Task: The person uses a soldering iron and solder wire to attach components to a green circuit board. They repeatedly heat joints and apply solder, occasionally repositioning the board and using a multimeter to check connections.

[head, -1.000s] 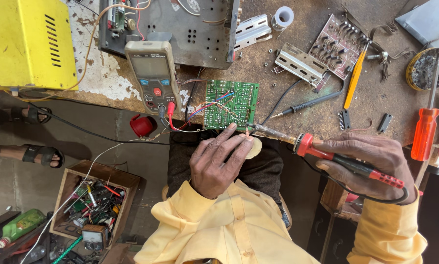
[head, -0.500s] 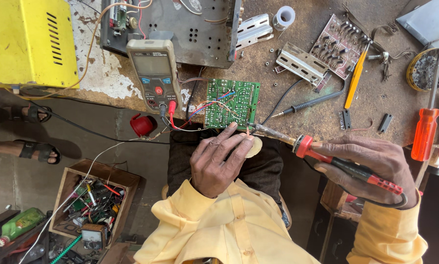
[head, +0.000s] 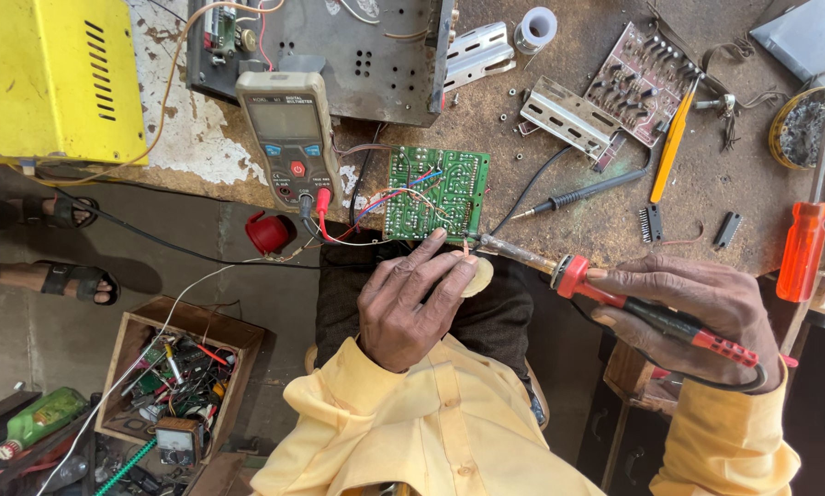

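A: Anything changed from half a second back?

B: Barely. The small green printed circuit board [head: 435,195] lies where it did, at the near edge of the worn brown workbench [head: 605,216], and both hands hold as before. Only the view has drifted a touch.

A: Take it left to right from that board.

B: Far left of it sits the big yellow metal box [head: 50,78]. Nearer, just left of the board, the grey handheld multimeter [head: 288,138] lies with its red and black leads running toward the board. Below the board, the left hand [head: 410,303] rests half curled, fingertips pinching a pale round disc [head: 477,276] at the board's lower right corner. Right of the board, the right hand [head: 697,317] is closed around the red and black soldering iron [head: 605,289], its tip touching down beside the disc.

A: Room to move?

B: The board overhangs the bench edge above the lap. A black probe [head: 578,193] lies near its right. Well right, by the bench's edge, an orange-handled screwdriver [head: 807,243]. The bench between is littered with small parts
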